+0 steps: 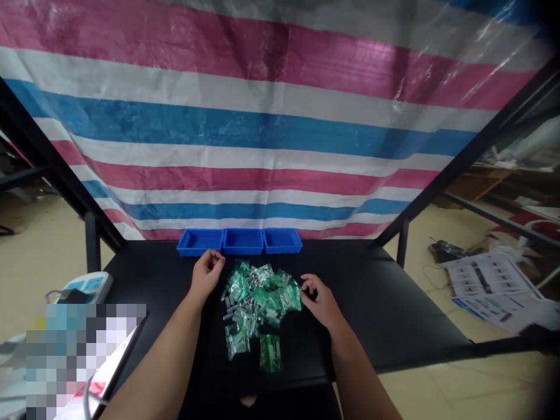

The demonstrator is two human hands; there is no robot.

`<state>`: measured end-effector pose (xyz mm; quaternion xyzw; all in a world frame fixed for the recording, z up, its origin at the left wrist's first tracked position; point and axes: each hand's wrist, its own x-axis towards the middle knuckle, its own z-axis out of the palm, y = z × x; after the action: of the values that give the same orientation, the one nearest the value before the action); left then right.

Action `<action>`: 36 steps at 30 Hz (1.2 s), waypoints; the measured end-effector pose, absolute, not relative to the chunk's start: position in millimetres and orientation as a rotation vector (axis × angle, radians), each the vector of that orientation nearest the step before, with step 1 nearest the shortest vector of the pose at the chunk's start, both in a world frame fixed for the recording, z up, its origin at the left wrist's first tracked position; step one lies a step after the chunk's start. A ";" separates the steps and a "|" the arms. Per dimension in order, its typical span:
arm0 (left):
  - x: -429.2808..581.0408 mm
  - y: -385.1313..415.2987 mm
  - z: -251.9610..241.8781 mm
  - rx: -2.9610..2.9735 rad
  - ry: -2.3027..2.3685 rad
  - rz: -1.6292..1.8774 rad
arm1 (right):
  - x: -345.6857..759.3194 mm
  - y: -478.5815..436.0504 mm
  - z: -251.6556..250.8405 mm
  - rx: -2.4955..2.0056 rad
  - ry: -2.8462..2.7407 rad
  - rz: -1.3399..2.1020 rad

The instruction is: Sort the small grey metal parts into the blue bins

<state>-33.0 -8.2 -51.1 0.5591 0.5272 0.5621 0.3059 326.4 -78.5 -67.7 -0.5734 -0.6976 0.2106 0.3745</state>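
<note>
On the black worktop, two small green-printed plastic bags are lying nearest the person, just below a heap of similar bags and loose grey cylindrical parts. The right hand is reaching the heap's right edge with loosely curled fingers, though I cannot tell whether it is pinching anything, while the left hand is hovering just beside the heap's upper left edge, half-curled and holding nothing visible. Beyond them, three joined blue plastic bins are sitting along the far edge, backed by a striped tarpaulin.
</note>
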 end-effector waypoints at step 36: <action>-35.9 -14.8 -27.7 2.125 1.198 0.765 | 268.8 1.2 -29.4 -1.268 -2.088 0.559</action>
<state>-35.9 -14.8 -27.7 0.7960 0.4487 0.2865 0.2881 268.8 1.2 -29.4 -0.4806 -0.7915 0.2118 0.3126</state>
